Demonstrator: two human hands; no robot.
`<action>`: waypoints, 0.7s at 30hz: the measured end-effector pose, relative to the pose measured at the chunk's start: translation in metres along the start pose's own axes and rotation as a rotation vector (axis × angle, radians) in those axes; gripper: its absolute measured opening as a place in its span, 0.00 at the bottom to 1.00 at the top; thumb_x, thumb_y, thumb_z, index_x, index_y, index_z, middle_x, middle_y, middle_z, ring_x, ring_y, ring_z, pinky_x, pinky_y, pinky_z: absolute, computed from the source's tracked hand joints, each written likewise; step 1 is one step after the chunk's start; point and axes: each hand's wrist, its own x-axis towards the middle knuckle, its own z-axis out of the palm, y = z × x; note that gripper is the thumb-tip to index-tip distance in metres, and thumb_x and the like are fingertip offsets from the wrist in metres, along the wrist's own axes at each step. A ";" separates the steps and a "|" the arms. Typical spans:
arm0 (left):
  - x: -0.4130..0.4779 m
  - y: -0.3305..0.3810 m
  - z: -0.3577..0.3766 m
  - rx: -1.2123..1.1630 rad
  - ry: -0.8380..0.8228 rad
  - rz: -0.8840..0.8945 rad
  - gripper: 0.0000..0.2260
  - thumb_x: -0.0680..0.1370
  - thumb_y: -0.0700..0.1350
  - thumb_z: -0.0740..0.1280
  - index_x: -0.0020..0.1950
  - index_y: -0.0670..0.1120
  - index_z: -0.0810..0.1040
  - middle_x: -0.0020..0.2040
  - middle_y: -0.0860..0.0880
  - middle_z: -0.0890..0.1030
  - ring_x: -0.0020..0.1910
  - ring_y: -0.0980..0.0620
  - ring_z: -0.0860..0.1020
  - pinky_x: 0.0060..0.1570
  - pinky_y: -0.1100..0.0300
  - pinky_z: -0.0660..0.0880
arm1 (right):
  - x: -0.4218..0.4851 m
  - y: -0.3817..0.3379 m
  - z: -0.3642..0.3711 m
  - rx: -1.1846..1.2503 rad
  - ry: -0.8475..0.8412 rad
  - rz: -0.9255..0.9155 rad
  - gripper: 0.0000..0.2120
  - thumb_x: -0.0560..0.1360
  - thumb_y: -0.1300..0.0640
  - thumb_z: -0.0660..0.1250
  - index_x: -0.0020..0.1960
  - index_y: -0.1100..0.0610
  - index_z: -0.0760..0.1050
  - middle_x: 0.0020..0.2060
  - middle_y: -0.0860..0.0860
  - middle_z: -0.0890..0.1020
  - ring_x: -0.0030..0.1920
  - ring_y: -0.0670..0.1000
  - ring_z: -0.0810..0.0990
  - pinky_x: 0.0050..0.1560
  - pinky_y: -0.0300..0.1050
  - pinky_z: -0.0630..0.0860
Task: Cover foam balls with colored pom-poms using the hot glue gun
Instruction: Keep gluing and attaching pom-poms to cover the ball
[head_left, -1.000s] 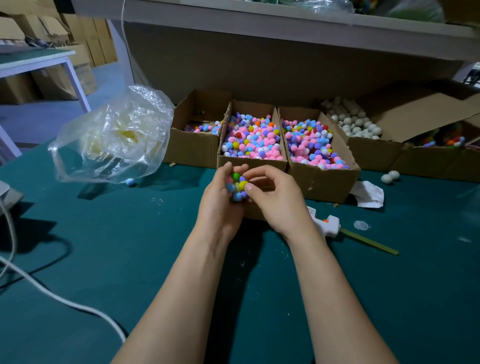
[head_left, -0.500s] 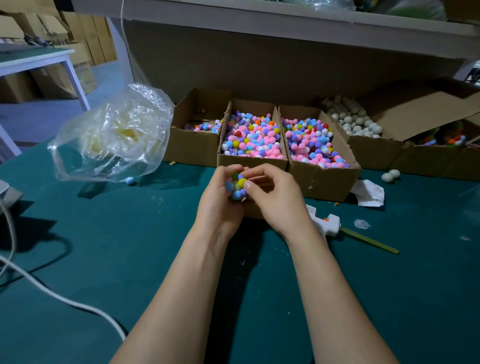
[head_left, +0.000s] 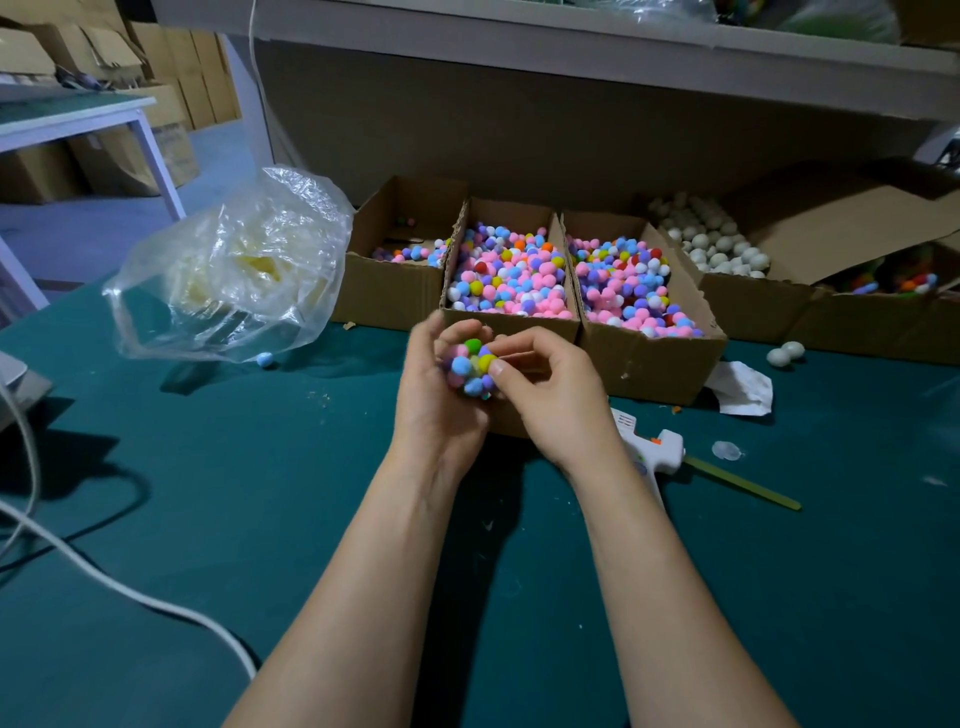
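Pom-pom-covered foam ball (head_left: 471, 366) gripped by left hand (head_left: 434, 400), pinched by right hand (head_left: 556, 395).
The label on the hot glue gun (head_left: 652, 452) cannot be read.

Two arms show, from the near edge up to the middle of the scene. The left forearm (head_left: 363, 597) and the right forearm (head_left: 675, 597) are bare along their whole visible length. The left hand (head_left: 436, 410) and right hand (head_left: 556, 405) are bare too, and the right thumbnail (head_left: 496, 368) is cut short.
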 end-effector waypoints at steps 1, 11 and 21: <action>0.000 0.002 0.000 -0.047 -0.018 -0.003 0.14 0.80 0.50 0.61 0.43 0.42 0.80 0.40 0.45 0.82 0.42 0.49 0.80 0.54 0.54 0.74 | 0.000 0.000 0.000 0.017 0.011 0.013 0.07 0.76 0.58 0.69 0.47 0.46 0.77 0.48 0.42 0.81 0.52 0.44 0.80 0.53 0.49 0.81; 0.004 -0.007 -0.002 0.212 0.063 0.289 0.19 0.84 0.52 0.55 0.42 0.43 0.76 0.34 0.49 0.83 0.34 0.55 0.82 0.38 0.61 0.79 | -0.004 -0.003 0.008 0.038 0.036 -0.039 0.06 0.75 0.57 0.70 0.51 0.49 0.79 0.46 0.43 0.83 0.48 0.41 0.81 0.52 0.42 0.80; 0.003 -0.009 0.001 0.154 0.095 0.274 0.17 0.85 0.49 0.56 0.40 0.43 0.74 0.29 0.53 0.80 0.33 0.58 0.81 0.36 0.63 0.78 | -0.004 -0.001 0.013 -0.001 0.060 -0.072 0.06 0.75 0.59 0.71 0.44 0.47 0.78 0.40 0.38 0.80 0.46 0.38 0.80 0.48 0.35 0.77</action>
